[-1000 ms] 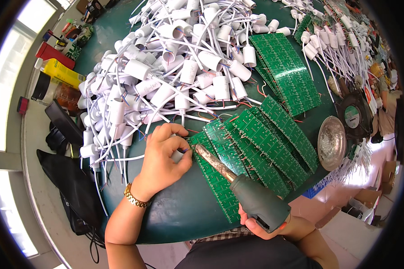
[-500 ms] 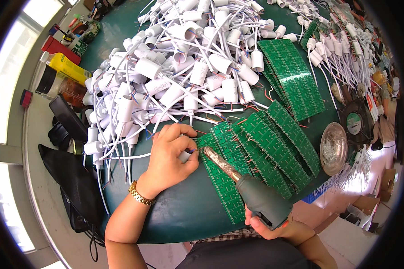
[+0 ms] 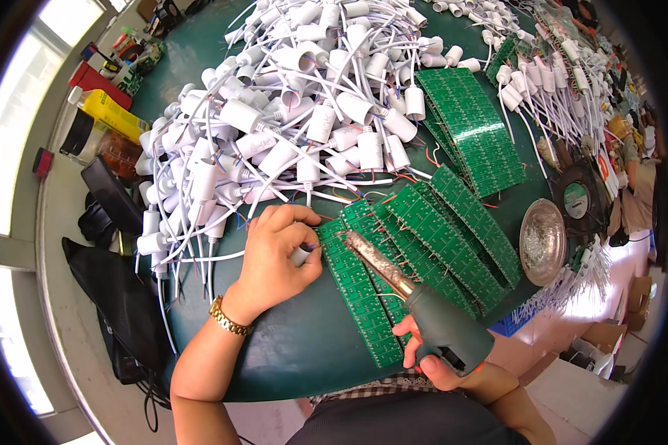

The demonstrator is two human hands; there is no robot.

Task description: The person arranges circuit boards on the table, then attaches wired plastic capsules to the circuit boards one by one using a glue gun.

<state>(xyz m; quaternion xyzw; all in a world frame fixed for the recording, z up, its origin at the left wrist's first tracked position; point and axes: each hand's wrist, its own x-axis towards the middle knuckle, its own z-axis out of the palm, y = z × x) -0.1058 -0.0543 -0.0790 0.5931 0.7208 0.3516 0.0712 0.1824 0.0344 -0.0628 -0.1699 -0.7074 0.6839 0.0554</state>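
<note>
Green tabletop [image 3: 289, 363] is offering open room left of the fanned circuit-board panels [image 3: 362, 304]. Soldering looks in hand: right hand [image 3: 441, 373] is gripping the soldering iron [image 3: 430, 308], tip hovering over the panels, next move calling for steady aim. Left hand [image 3: 280, 241] is pinching a mostly hidden white cylindrical housing [image 3: 300, 256], probably wired, by their left edge.

The left grip [image 3: 278, 248] holds a white cap [image 3: 300, 256], the right [image 3: 443, 374] a soldering iron [image 3: 447, 320].
</note>
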